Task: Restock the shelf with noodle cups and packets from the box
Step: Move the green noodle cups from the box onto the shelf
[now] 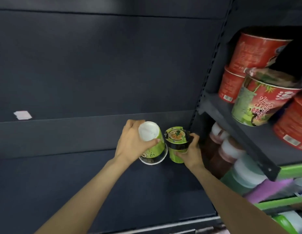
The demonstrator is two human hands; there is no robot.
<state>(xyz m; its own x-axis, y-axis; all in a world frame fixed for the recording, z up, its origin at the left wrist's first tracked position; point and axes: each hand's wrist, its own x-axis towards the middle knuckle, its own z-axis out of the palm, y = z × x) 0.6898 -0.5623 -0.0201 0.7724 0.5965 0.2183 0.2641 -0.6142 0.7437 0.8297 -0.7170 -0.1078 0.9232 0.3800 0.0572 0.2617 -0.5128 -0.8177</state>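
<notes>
**Two green noodle cups at the back right of a dark shelf**

Left hand: wrapped round an inverted green noodle cup, white base up, wide rim down toward the dark shelf board. Thumb across the white base edge, fingers behind the cup wall. Whether the rim touches the board: cannot tell.

Right hand: curled round an upright green noodle cup, printed lid on top, black band below the lid. Fingers on the right side of the cup, thumb low on the front wall. Cup base on or just above the board; contact not clear.

Both cups side by side, just beside each other, near the perforated upright post at the shelf's right end.

On the back panel, far left: a small white label.

Right bay, upper shelf: stacked red noodle bowls, a red-and-green bowl with Chinese lettering in front, more red bowls at the edge of view. Lower right: white-lidded containers, blurred, and green shelf edging.
</notes>
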